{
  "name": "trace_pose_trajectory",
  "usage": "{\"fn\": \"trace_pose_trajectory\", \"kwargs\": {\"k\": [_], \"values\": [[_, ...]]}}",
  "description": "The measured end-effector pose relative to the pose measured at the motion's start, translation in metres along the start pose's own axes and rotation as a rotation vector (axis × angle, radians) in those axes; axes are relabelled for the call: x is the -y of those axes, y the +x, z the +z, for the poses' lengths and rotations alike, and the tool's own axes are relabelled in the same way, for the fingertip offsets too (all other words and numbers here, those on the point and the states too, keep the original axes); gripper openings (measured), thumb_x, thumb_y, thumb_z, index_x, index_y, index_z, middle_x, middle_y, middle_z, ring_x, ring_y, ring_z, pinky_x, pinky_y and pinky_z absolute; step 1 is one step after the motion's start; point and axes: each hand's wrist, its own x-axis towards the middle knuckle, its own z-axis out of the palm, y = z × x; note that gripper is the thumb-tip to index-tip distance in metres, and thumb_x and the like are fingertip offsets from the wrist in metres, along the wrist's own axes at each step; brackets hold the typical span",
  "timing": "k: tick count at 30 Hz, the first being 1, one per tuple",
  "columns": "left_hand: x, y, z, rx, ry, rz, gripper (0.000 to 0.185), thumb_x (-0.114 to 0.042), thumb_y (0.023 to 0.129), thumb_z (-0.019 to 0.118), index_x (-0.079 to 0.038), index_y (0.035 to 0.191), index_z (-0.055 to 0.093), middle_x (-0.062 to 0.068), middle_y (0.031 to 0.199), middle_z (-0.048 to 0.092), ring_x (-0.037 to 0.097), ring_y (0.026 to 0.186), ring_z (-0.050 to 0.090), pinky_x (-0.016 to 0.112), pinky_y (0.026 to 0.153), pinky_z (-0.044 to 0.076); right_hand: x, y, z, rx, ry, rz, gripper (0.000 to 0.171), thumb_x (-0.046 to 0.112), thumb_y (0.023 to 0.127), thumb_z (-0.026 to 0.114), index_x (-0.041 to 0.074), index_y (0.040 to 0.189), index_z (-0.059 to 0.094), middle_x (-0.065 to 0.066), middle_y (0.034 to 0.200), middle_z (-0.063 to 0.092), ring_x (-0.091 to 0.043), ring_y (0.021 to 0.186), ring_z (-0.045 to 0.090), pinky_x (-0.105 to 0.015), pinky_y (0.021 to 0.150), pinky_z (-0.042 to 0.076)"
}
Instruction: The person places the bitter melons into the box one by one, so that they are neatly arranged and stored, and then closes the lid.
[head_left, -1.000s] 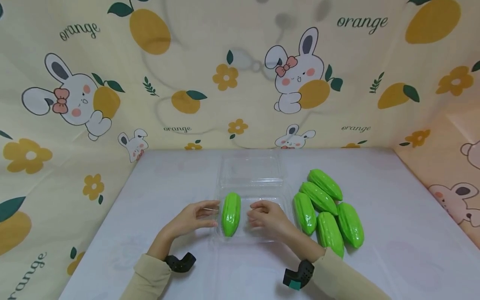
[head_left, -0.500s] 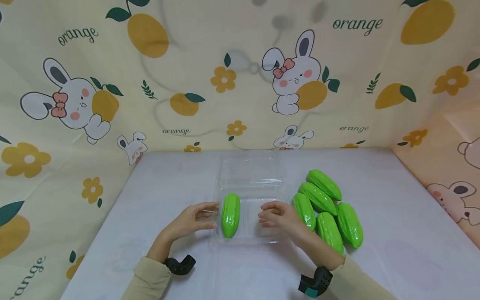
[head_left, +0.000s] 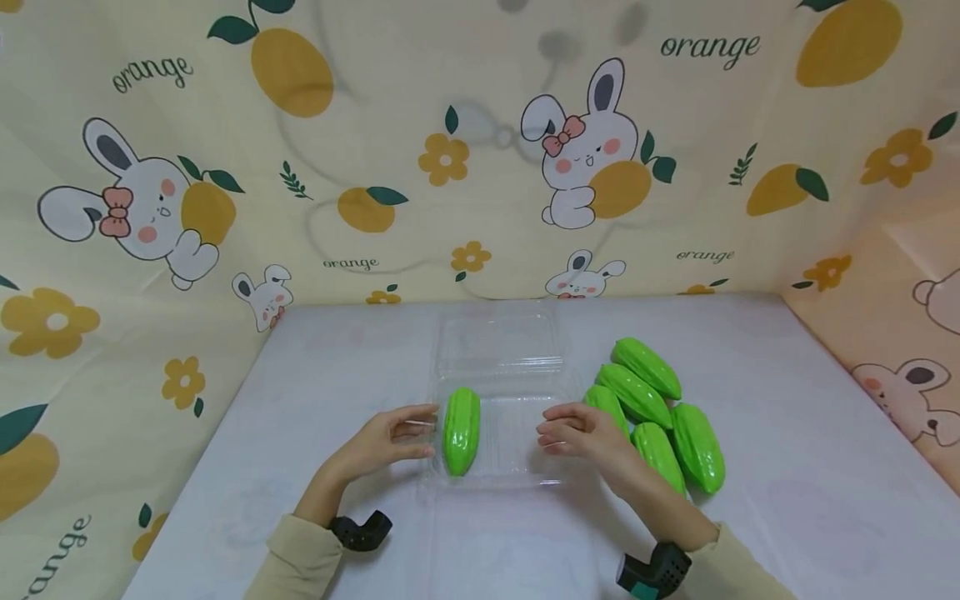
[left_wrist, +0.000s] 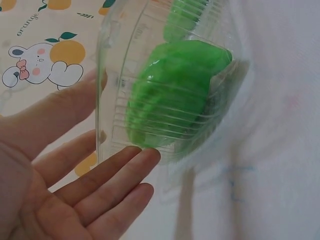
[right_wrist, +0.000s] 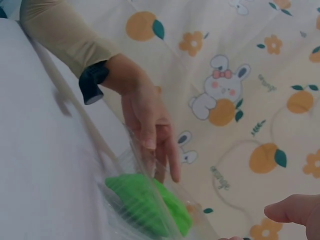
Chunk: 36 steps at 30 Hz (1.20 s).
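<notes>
A clear plastic clamshell tray lies at the table's middle, its lid folded open behind it. One green ridged fruit lies in the tray's left part; it shows through the wall in the left wrist view and the right wrist view. My left hand rests with straight fingers against the tray's left wall. My right hand hovers over the tray's right rim, fingers relaxed and holding nothing. It partly covers the nearest fruit of a pile.
Several more green fruits lie in a pile right of the tray on the white table. A cloth wall printed with rabbits and oranges closes the back and both sides.
My right hand has drawn rightward from the tray's middle to its right rim, next to the pile. The left hand and the fruit in the tray have stayed put.
</notes>
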Motion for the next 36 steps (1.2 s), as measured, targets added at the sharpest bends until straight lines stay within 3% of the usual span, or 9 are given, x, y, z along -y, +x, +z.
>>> {"fn": "trace_pose_trajectory", "kwargs": {"k": [8,14,21,27,36], "values": [[-0.001,-0.002,-0.001,-0.004,0.012,-0.012,0.070,-0.028,0.082,0.069,-0.001,0.138,0.039,0.022,0.139,0.046,0.037,0.123,0.052,0.041,0.103,0.046,0.002,-0.006,-0.017,-0.039,0.017,0.022,0.044,0.016,0.090,0.059,-0.013,0.120,0.046,0.007,0.089,0.069,-0.006,0.083,0.068,-0.025,0.081,0.059],[-0.001,-0.001,0.000,-0.005,0.010,-0.014,0.070,-0.029,0.081,0.070,-0.002,0.138,0.040,0.021,0.138,0.048,0.036,0.124,0.052,0.040,0.103,0.046,0.006,-0.012,-0.030,-0.047,-0.015,0.005,0.047,0.020,0.090,0.059,-0.011,0.122,0.044,0.008,0.095,0.068,-0.004,0.087,0.067,-0.022,0.082,0.058],[-0.002,0.000,0.000,-0.002,0.002,-0.007,0.070,-0.029,0.081,0.069,-0.002,0.138,0.039,0.021,0.138,0.048,0.036,0.124,0.052,0.040,0.103,0.046,0.009,-0.017,-0.044,-0.059,-0.030,-0.050,0.048,0.018,0.093,0.055,-0.016,0.123,0.039,0.014,0.091,0.067,-0.002,0.087,0.067,-0.020,0.081,0.058],[-0.001,0.001,-0.001,0.006,0.019,-0.008,0.069,-0.029,0.082,0.069,-0.003,0.138,0.039,0.020,0.138,0.048,0.035,0.124,0.051,0.039,0.104,0.046,0.008,-0.020,-0.059,-0.113,-0.039,-0.075,0.047,0.018,0.094,0.054,-0.017,0.122,0.039,0.016,0.089,0.068,-0.003,0.084,0.068,-0.019,0.078,0.058],[-0.001,0.001,-0.001,0.003,0.012,-0.019,0.069,-0.029,0.082,0.068,-0.002,0.139,0.039,0.020,0.140,0.046,0.036,0.125,0.050,0.040,0.105,0.045,0.011,-0.027,-0.081,-0.185,-0.198,-0.004,0.060,0.036,0.094,0.052,-0.009,0.131,0.037,0.023,0.094,0.064,0.000,0.091,0.067,-0.009,0.082,0.052]]}}
